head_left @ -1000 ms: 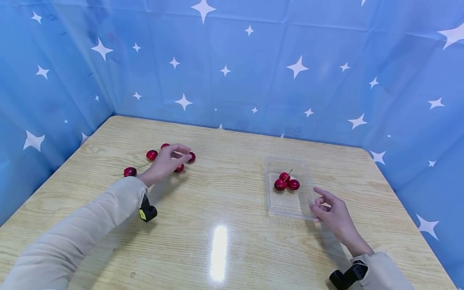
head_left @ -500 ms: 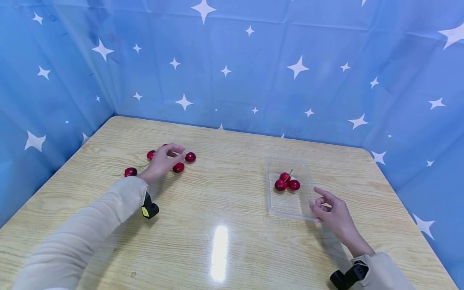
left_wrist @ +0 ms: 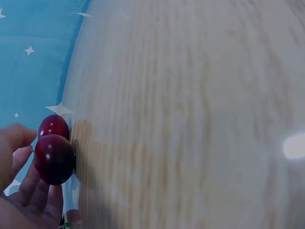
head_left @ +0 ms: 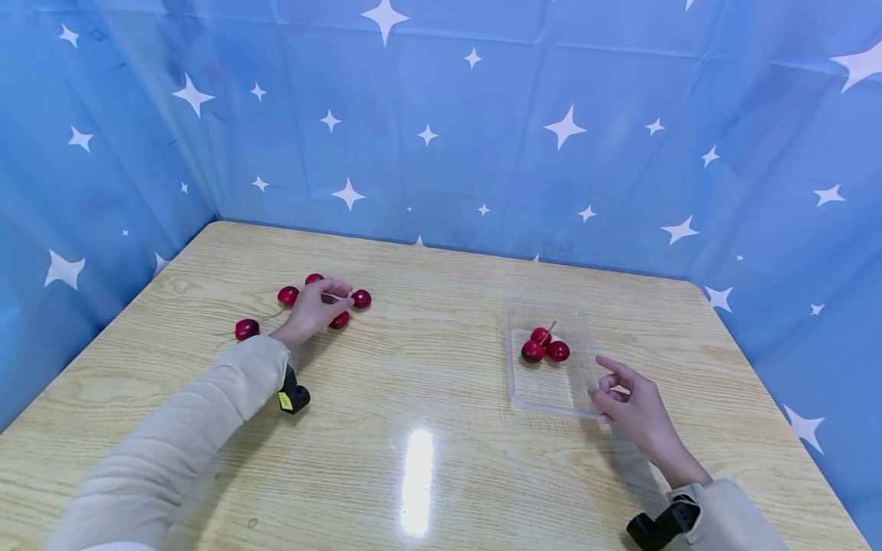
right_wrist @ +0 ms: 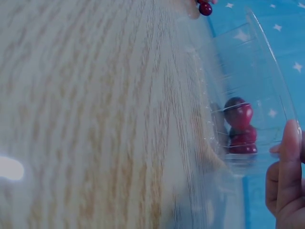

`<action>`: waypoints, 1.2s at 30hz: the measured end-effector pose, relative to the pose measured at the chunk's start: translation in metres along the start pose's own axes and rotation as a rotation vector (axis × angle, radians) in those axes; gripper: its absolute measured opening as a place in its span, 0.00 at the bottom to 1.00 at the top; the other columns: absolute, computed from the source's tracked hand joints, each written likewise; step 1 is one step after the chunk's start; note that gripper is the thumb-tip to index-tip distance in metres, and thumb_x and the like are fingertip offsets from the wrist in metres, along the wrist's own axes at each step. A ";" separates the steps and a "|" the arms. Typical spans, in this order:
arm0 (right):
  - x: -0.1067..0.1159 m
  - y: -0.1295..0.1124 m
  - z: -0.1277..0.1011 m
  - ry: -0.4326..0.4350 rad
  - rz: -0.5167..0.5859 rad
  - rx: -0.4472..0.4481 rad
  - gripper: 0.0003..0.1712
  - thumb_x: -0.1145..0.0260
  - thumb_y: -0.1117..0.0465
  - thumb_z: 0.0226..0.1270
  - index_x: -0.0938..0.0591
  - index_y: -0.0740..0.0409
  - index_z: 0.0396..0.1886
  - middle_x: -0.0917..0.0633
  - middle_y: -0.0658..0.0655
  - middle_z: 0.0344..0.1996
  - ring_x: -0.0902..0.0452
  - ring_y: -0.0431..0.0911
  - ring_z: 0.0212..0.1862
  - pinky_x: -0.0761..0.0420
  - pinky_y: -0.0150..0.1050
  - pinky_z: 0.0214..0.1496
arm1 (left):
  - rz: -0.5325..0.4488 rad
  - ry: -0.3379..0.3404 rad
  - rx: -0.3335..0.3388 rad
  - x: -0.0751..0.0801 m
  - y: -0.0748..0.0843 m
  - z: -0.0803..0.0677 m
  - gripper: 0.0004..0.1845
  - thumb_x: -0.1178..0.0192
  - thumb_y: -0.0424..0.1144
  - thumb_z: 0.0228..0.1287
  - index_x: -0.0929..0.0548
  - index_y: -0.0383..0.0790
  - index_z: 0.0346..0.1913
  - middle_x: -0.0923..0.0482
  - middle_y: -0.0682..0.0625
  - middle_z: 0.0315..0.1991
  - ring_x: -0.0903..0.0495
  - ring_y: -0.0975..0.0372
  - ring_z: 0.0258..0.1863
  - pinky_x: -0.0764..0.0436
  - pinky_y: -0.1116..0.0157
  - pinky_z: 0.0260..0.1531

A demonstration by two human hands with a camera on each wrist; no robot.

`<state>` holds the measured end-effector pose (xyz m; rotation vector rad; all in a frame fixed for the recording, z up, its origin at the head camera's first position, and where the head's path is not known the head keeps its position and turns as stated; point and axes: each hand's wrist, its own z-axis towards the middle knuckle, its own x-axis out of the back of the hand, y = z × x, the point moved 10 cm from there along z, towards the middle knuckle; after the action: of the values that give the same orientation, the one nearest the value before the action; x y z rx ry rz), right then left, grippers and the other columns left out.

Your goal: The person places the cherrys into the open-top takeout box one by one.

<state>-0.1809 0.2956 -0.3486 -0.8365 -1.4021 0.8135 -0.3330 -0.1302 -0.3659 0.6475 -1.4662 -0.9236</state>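
My left hand (head_left: 313, 310) is over a loose group of red cherries on the table's left side. Its thumb and index fingertips are close together beside a dark red cherry (head_left: 361, 299); another cherry (head_left: 339, 319) lies just below them. In the left wrist view two cherries overlap, the nearer one (left_wrist: 55, 160) with a bit of stem at the fingertips; whether they pinch it is unclear. My right hand (head_left: 634, 405) pinches the right rim of a clear plastic container (head_left: 551, 402). Three cherries (head_left: 557, 351) sit inside it, one with a stem.
More cherries lie left of the left hand: one at the back (head_left: 314, 278), one beside the hand (head_left: 288, 295) and one nearer (head_left: 246, 329). The wooden table (head_left: 441, 344) ends at a blue starred curtain (head_left: 482, 153). A light reflection shines near its front.
The left fingertips have drawn back slightly to the left from the dark cherry, and the gap between them is smaller. The left forearm has shifted a little right. The right hand and container stay put.
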 end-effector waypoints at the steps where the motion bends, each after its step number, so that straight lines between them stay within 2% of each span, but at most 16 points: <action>1: 0.000 0.000 0.000 0.000 0.002 0.001 0.30 0.44 0.72 0.60 0.42 0.73 0.62 0.32 0.56 0.28 0.28 0.36 0.23 0.23 0.33 0.22 | -0.002 0.004 0.002 0.000 -0.001 0.000 0.14 0.45 0.36 0.60 0.26 0.33 0.48 0.28 0.40 0.44 0.28 0.51 0.44 0.27 0.58 0.41; 10: -0.001 -0.001 0.000 -0.004 0.008 0.005 0.30 0.43 0.72 0.60 0.42 0.73 0.62 0.32 0.56 0.28 0.28 0.36 0.24 0.23 0.33 0.22 | 0.008 0.023 -0.003 -0.002 -0.008 0.001 0.12 0.45 0.35 0.60 0.24 0.33 0.45 0.26 0.41 0.41 0.27 0.52 0.40 0.27 0.60 0.38; 22: 0.000 -0.001 0.000 0.003 -0.005 0.002 0.31 0.43 0.72 0.60 0.42 0.73 0.62 0.32 0.57 0.28 0.29 0.36 0.23 0.23 0.33 0.22 | 0.015 0.058 -0.015 0.000 -0.007 -0.001 0.09 0.43 0.32 0.58 0.23 0.31 0.40 0.25 0.39 0.42 0.25 0.52 0.39 0.27 0.59 0.39; 36: -0.001 -0.002 -0.001 0.003 -0.011 0.010 0.30 0.44 0.72 0.60 0.41 0.73 0.62 0.31 0.56 0.28 0.29 0.36 0.22 0.23 0.33 0.22 | -0.008 0.030 0.023 0.003 -0.012 -0.003 0.10 0.43 0.35 0.59 0.23 0.33 0.41 0.25 0.41 0.41 0.27 0.53 0.39 0.28 0.59 0.41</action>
<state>-0.1796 0.2938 -0.3477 -0.8215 -1.3978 0.8096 -0.3321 -0.1398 -0.3746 0.6822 -1.4502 -0.9010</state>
